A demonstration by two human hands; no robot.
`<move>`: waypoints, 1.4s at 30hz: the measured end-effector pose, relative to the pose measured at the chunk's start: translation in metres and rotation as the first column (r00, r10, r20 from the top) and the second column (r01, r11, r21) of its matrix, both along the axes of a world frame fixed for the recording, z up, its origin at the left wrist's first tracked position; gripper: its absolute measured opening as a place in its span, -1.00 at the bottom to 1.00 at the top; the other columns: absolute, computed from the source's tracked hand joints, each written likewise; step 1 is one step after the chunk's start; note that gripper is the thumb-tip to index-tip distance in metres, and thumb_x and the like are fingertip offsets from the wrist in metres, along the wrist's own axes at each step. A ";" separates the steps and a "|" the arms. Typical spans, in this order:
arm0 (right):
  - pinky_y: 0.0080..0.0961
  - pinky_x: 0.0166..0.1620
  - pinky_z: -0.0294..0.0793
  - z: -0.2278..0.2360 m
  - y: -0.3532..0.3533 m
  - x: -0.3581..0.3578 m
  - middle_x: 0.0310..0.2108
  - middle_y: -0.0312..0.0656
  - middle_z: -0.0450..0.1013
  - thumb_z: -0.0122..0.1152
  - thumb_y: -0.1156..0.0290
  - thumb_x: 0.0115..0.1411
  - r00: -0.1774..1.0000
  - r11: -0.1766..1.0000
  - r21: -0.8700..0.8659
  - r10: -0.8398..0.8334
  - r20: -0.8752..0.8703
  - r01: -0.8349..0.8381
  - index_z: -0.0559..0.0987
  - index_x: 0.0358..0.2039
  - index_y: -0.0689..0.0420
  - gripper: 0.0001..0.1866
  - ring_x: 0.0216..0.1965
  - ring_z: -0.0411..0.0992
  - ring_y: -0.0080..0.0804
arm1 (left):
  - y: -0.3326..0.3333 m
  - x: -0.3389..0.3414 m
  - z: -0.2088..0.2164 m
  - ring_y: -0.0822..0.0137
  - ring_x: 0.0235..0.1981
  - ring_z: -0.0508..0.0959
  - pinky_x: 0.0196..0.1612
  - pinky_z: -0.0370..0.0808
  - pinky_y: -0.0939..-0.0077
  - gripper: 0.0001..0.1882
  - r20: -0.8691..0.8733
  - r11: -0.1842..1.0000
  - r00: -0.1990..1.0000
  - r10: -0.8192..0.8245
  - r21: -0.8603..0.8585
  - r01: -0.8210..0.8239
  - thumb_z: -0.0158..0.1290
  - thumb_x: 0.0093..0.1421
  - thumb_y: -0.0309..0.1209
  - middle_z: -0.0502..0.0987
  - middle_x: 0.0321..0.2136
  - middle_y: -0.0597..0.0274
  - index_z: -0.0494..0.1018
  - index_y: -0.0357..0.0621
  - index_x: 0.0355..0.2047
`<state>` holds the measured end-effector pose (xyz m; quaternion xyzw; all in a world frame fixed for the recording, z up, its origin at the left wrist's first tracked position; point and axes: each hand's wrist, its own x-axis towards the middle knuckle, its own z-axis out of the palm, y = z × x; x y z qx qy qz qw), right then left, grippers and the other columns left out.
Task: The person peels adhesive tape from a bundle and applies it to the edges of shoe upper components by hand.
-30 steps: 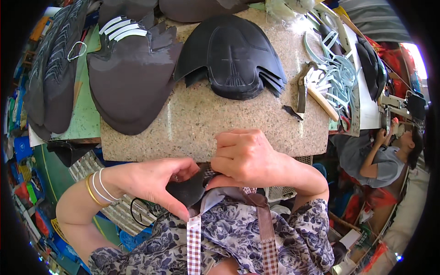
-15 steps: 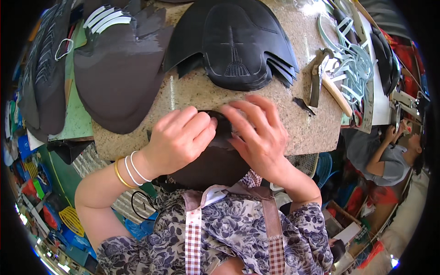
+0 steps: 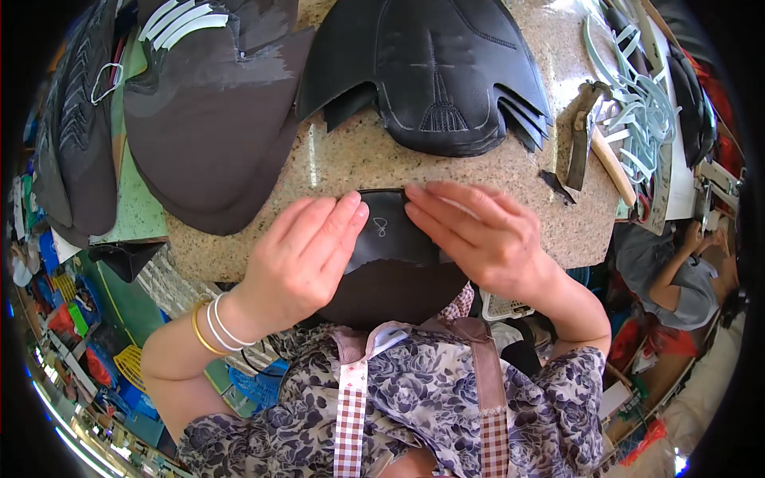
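My left hand [image 3: 296,253] and my right hand [image 3: 488,233] hold a black shoe upper piece [image 3: 392,239] at the front edge of the stone-topped table [image 3: 335,171]. Fingers of each hand press together along its far edge, which looks folded over. A pale handwritten mark sits on its smooth face, and a dark brown matte part [image 3: 386,295] hangs toward me. My thumbs are mostly hidden. Just beyond lies a stack of stitched black shoe uppers [image 3: 438,76], apart from both hands.
Brown pieces [image 3: 211,151] lie at the left, bearing white curved strips [image 3: 191,30]. To the right are a hammer [image 3: 612,163], a black scrap [image 3: 556,188] and tangled pale-blue strips [image 3: 644,119]. Farther right a person in grey [image 3: 669,279] works.
My right hand has come down from raised, spread fingers onto the piece's far edge. Both hands have moved apart, exposing the black face between them. The whole view has shifted slightly.
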<state>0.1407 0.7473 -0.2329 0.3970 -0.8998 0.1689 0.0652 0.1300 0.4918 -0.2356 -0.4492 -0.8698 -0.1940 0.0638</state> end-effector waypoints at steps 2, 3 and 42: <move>-0.33 0.13 0.38 0.007 0.002 0.004 0.01 -0.07 0.46 0.16 0.38 -0.09 0.995 0.986 0.139 0.086 0.049 -0.092 0.59 -0.14 0.30 -0.54 0.16 0.34 -0.26 | -0.004 0.008 0.004 0.15 -0.10 0.52 -0.02 0.45 0.22 -0.56 -0.070 0.980 0.998 -0.003 -0.201 -0.012 0.01 -0.04 -0.49 0.52 -0.05 0.04 0.51 -0.36 -0.09; -0.33 0.13 0.38 0.010 -0.001 0.007 0.01 -0.07 0.46 0.16 0.38 -0.09 0.994 0.986 0.135 0.097 0.044 -0.102 0.59 -0.14 0.30 -0.54 0.16 0.34 -0.26 | -0.007 0.012 0.007 0.15 -0.10 0.52 -0.02 0.45 0.22 -0.56 -0.075 0.978 0.997 0.009 -0.205 -0.024 0.01 -0.04 -0.49 0.52 -0.05 0.04 0.51 -0.36 -0.09; -0.23 -0.12 0.57 0.039 -0.053 -0.009 -0.73 -0.26 0.35 0.39 0.11 -0.08 0.957 0.925 -0.273 0.287 0.043 -0.265 0.47 -0.63 0.10 -0.64 -0.61 0.45 -0.29 | -0.026 0.000 0.048 0.48 -0.25 0.50 -0.11 0.46 0.52 -0.66 0.820 0.932 -0.463 -0.336 0.219 -0.287 0.27 0.08 -0.43 0.49 -0.06 0.08 0.36 -0.25 -0.24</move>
